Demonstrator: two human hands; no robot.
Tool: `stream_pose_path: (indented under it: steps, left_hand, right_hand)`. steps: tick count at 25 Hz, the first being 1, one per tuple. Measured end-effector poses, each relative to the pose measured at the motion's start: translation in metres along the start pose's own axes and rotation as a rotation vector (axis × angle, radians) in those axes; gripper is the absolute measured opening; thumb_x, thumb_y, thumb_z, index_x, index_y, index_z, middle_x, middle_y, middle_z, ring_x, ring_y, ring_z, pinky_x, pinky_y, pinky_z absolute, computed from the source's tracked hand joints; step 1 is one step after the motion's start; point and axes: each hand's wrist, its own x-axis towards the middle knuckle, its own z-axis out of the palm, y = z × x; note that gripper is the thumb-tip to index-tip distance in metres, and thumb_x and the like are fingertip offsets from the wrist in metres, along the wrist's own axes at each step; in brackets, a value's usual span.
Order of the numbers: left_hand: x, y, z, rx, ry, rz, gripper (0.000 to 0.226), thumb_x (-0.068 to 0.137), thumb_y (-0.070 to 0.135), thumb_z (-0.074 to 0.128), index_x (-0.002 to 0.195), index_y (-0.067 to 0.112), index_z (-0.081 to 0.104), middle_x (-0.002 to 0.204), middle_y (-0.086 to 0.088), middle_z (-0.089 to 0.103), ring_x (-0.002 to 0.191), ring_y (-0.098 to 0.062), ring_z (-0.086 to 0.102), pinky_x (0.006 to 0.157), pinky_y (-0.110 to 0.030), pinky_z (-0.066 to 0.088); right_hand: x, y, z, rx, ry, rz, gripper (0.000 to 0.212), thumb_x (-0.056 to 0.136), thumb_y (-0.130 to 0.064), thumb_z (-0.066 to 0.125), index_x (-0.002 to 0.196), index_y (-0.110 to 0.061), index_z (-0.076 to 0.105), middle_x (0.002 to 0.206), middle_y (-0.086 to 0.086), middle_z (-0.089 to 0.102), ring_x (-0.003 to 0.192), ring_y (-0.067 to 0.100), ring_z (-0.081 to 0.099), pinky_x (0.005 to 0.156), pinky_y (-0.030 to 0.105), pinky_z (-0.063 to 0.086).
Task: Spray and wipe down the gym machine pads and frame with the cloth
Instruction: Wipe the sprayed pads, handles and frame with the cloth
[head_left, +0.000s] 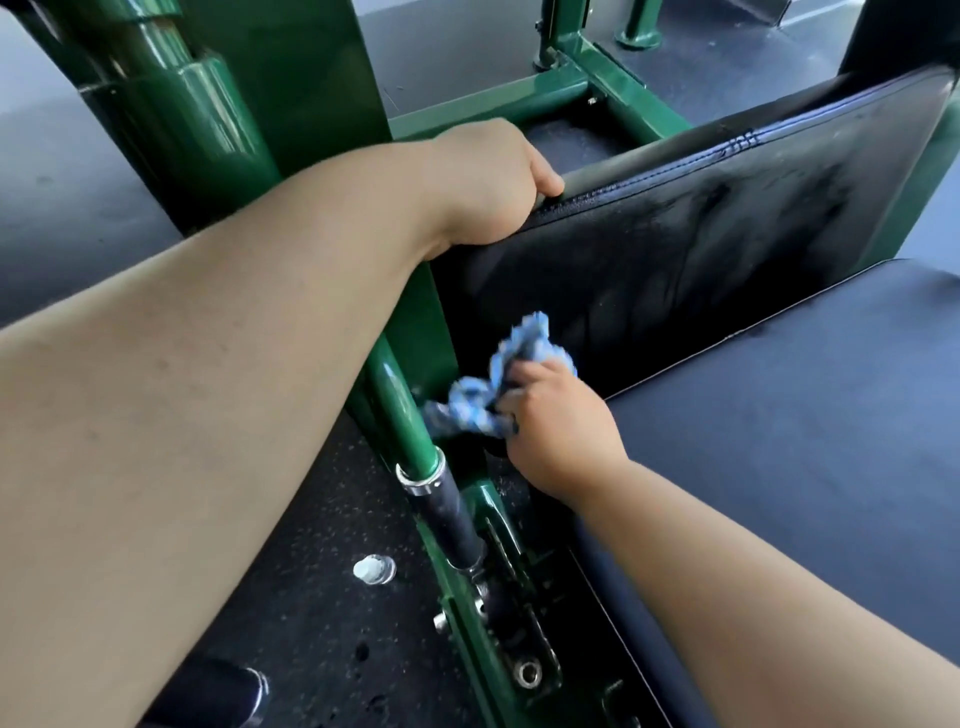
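As two hands (488, 182) (561, 421) grip, one cloth (519, 353) seemingly touches one pad (701, 218).

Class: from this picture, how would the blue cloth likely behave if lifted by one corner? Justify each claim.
Probably floppy: the blue cloth is bunched into crumpled folds in the right hand. Likely light, since a loose tail sticks out unsupported past that hand. Possibly damp and clingy, given wet streaks on the back pad.
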Motion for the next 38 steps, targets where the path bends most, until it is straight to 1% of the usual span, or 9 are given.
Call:
stream_pose_path:
  steps: [3, 8, 13, 19, 24, 30, 33, 35, 38]
  left_hand:
    - [0.002, -0.001, -0.002, -0.008, -0.006, 0.000, 0.059, 0.085, -0.006, 0.034, 0.118, 0.031, 0.066, 0.110, 0.008, 0.064, 0.091, -0.012, 0.055, 0.066, -0.011, 0.037]
    - [0.001, 0.002, 0.000, 0.023, 0.020, 0.010, 0.051, 0.080, -0.005, 0.037, 0.097, 0.028, 0.073, 0.084, 0.007, 0.064, 0.064, -0.012, 0.049, 0.052, -0.014, 0.038]
    - [0.003, 0.005, -0.002, -0.016, 0.033, -0.005, 0.056, 0.083, -0.007, 0.033, 0.106, 0.028, 0.071, 0.086, 0.016, 0.064, 0.071, -0.003, 0.051, 0.047, 0.000, 0.033]
    - [0.007, 0.001, 0.016, 0.108, 0.177, 0.067, 0.042, 0.085, 0.008, 0.046, 0.111, 0.034, 0.066, 0.112, 0.008, 0.066, 0.104, -0.018, 0.057, 0.079, -0.023, 0.040]
    - [0.010, -0.003, 0.013, 0.041, 0.155, 0.000, 0.044, 0.090, 0.007, 0.043, 0.109, 0.038, 0.068, 0.116, 0.008, 0.065, 0.087, -0.014, 0.052, 0.067, -0.019, 0.037]
    - [0.012, -0.001, 0.015, 0.123, 0.168, 0.000, 0.039, 0.089, 0.009, 0.044, 0.098, 0.037, 0.069, 0.104, 0.005, 0.068, 0.087, -0.017, 0.060, 0.067, -0.024, 0.040]
    - [0.011, 0.008, 0.018, 0.066, 0.152, -0.008, 0.049, 0.089, 0.003, 0.038, 0.118, 0.035, 0.062, 0.127, 0.007, 0.060, 0.113, -0.018, 0.054, 0.086, -0.026, 0.039]
    - [0.019, 0.015, 0.022, 0.032, 0.136, 0.033, 0.050, 0.092, 0.003, 0.036, 0.127, 0.032, 0.057, 0.134, 0.007, 0.055, 0.122, -0.015, 0.049, 0.094, -0.024, 0.034]
    - [0.044, 0.035, 0.039, 0.109, 0.122, 0.160, 0.046, 0.095, 0.009, 0.036, 0.131, 0.032, 0.055, 0.136, 0.004, 0.055, 0.120, -0.019, 0.050, 0.091, -0.023, 0.035]
  right_hand:
    - [-0.008, 0.013, 0.010, -0.006, -0.128, 0.247, 0.019, 0.083, -0.013, 0.049, 0.090, -0.012, 0.066, 0.098, 0.001, 0.057, 0.096, 0.024, 0.052, 0.070, 0.027, 0.032]
    - [0.027, 0.019, -0.039, 0.339, 0.692, 0.140, 0.020, 0.065, -0.010, 0.060, 0.084, -0.006, 0.064, 0.091, 0.010, 0.057, 0.082, 0.023, 0.050, 0.073, 0.026, 0.038]
    - [-0.011, 0.047, 0.003, -0.014, 0.036, 0.351, 0.017, 0.081, -0.013, 0.054, 0.091, -0.012, 0.068, 0.104, 0.000, 0.058, 0.101, 0.026, 0.055, 0.070, 0.027, 0.040]
    - [0.037, 0.043, -0.060, 0.369, 0.809, 0.207, 0.029, 0.067, -0.008, 0.060, 0.096, -0.005, 0.062, 0.100, 0.014, 0.053, 0.090, 0.029, 0.052, 0.084, 0.032, 0.042]
    - [0.000, 0.044, -0.004, 0.136, 0.173, 0.483, 0.032, 0.069, -0.007, 0.065, 0.101, -0.009, 0.064, 0.110, 0.008, 0.052, 0.100, 0.033, 0.051, 0.080, 0.030, 0.045]
    - [0.057, 0.046, -0.074, 0.492, 0.937, 0.339, 0.027, 0.071, -0.012, 0.060, 0.096, -0.004, 0.057, 0.101, 0.011, 0.049, 0.091, 0.027, 0.049, 0.086, 0.022, 0.039]
    - [0.032, 0.048, -0.024, 0.407, 0.677, 0.551, 0.024, 0.075, -0.016, 0.059, 0.097, -0.006, 0.059, 0.109, 0.010, 0.051, 0.096, 0.031, 0.048, 0.090, 0.038, 0.043]
    - [0.013, 0.060, -0.008, 0.393, 0.473, 0.706, 0.026, 0.079, -0.006, 0.056, 0.105, -0.010, 0.057, 0.119, 0.005, 0.045, 0.108, 0.028, 0.044, 0.094, 0.031, 0.040]
    - [0.035, 0.099, -0.039, 0.606, 0.661, 0.871, 0.032, 0.079, 0.000, 0.046, 0.108, -0.010, 0.054, 0.121, 0.007, 0.044, 0.108, 0.027, 0.045, 0.086, 0.024, 0.036]
